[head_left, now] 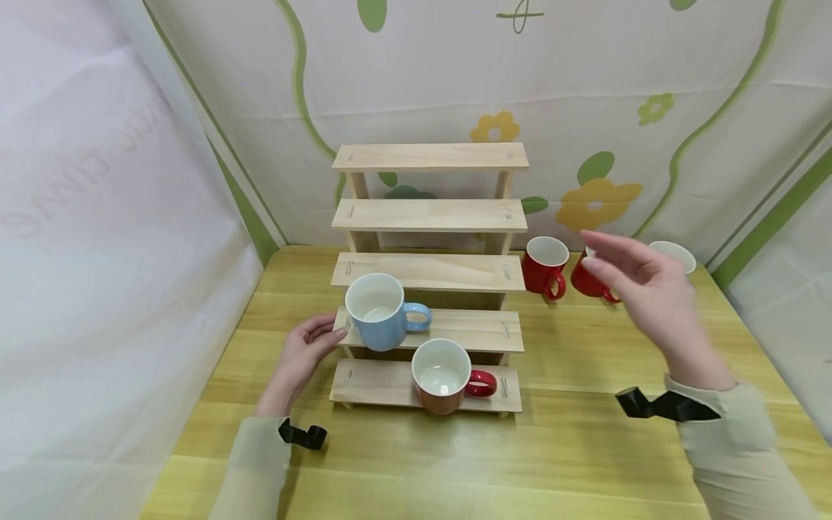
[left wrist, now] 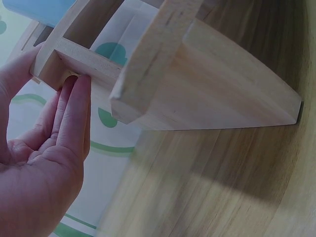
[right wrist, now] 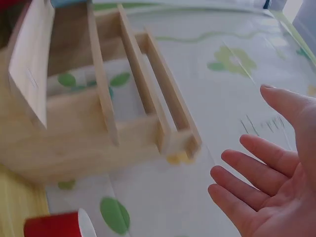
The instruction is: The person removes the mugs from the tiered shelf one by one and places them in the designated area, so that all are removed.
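Flower-print fabric [head_left: 442, 72] hangs behind a yellowish wood-grain bench [head_left: 403, 469], wooden rack [head_left: 425, 271] mid-frame. Left hand [head_left: 308, 355], left of centre, pinches its second-lowest shelf's end, blue mug [head_left: 380, 321] just beside those fingers. Right hand [head_left: 661, 303], frame right, hangs midair, fingers loosely spread.

My left forearm [head_left: 253, 462] extends forward from the lower left in a pale sleeve, and my left hand [head_left: 308, 350] pinches, thumb set opposite the fingers, which lie side by side and bend at the knuckles. My right forearm [head_left: 737, 448] slants up and inward from the lower right, and my right hand [head_left: 656, 303] hangs in the air, gripping nothing, its thumb spread well apart from four loosely extended fingers.
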Available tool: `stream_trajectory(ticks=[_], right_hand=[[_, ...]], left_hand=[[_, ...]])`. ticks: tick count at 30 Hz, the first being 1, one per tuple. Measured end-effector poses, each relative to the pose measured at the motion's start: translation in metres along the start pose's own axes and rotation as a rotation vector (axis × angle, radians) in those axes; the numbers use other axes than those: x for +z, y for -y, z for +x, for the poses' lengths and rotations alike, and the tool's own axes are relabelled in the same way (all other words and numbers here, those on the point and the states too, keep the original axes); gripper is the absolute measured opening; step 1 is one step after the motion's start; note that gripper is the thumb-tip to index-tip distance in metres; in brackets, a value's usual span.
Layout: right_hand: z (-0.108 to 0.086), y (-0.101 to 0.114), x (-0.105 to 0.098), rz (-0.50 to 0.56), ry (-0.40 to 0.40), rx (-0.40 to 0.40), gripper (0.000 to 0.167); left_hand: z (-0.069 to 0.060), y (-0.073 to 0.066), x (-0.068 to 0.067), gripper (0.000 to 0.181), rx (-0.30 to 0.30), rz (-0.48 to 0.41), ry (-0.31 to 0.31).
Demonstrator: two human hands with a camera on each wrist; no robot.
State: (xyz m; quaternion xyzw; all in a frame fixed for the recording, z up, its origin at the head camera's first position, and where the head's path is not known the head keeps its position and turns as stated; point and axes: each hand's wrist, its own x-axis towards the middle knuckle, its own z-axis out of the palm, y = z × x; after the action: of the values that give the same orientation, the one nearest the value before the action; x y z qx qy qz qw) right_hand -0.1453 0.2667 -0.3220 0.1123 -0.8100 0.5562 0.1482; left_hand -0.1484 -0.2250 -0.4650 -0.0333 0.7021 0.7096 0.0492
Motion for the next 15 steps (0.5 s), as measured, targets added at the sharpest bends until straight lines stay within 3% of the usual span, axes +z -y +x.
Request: stream_trajectory(ticks=[6, 15], right_hand=[[-0.004, 0.012, 0.041, 0.019, 0.147, -0.094, 0.039], [-0.006, 0.018, 0.087, 0.148, 0.295, -0.083, 0.037]], left_hand=[[0.0, 0.0, 0.0, 0.044, -0.008, 0.003, -0.002], [0.0, 0.0, 0.0, 0.046, -0.011, -0.012, 0.001]])
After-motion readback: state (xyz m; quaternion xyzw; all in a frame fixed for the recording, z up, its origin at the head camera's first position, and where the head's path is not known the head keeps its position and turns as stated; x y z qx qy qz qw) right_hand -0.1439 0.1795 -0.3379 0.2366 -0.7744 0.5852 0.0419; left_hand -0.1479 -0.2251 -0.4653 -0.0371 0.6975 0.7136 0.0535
